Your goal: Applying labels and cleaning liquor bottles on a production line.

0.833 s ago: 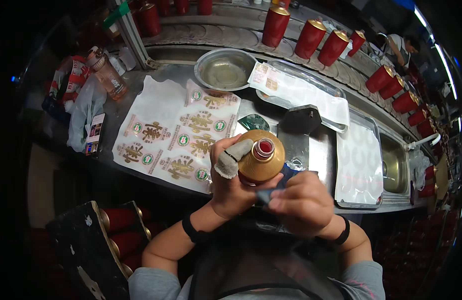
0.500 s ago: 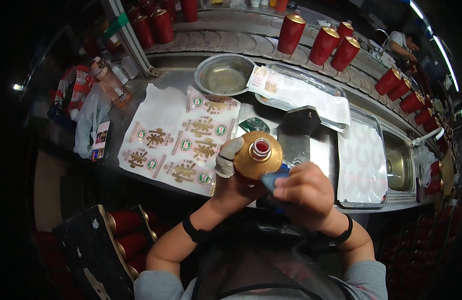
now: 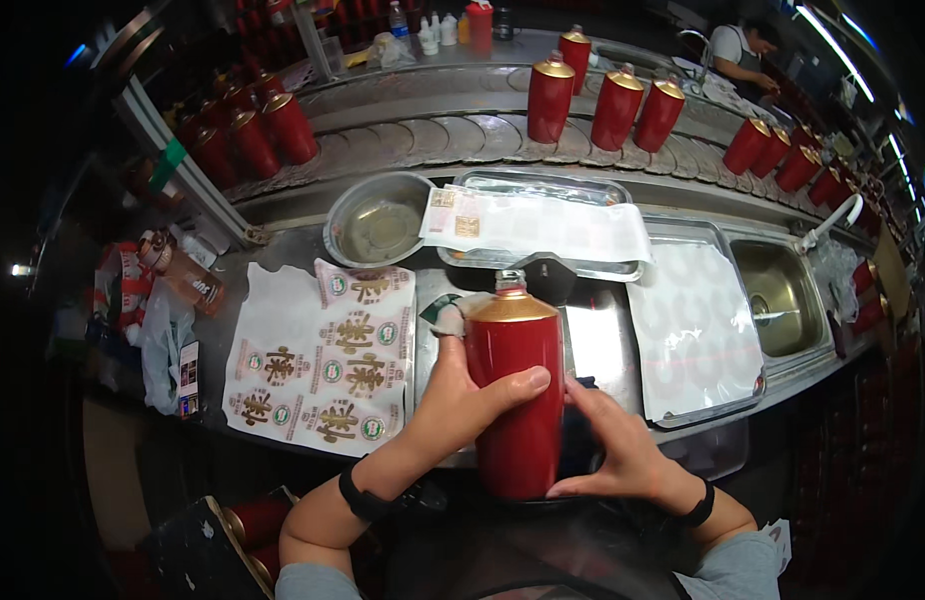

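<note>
Over the near edge of the bench (image 3: pixel 298 245), I've got the red bottle (image 3: pixel 513 430) neck-up: glossy body tapering toward the base, gold shoulder, clear neck. Left hand (image 3: pixel 463 405) clamps its left side, thumb across the front. Right hand (image 3: pixel 628 450) spread at its lower right; can't tell if it's gripping.

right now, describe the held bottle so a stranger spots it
Find the metal worktop, then the left hand at its near edge. It grips a red bottle with gold shoulders. Unlike similar bottles standing on the conveyor beyond, this one is held.
</note>
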The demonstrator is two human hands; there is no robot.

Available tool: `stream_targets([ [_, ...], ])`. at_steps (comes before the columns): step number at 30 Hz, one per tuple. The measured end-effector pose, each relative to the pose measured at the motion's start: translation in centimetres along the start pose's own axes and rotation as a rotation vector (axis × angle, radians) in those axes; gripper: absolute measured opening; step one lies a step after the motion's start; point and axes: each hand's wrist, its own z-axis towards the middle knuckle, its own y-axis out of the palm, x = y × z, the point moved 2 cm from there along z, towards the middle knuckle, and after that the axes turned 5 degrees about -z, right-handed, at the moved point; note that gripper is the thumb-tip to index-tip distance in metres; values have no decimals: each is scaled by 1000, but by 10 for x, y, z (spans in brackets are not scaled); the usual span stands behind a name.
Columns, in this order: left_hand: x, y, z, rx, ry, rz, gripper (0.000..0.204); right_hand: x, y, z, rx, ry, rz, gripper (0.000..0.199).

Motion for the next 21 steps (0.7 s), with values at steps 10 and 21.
stream_targets([
  [10,-50,13,46,63,-296,-95,79,29,12,-12,28,100,-51,104],
  [21,-78,2,55,50,-141,163,109,42,11,1,-35,176,-15,107],
])
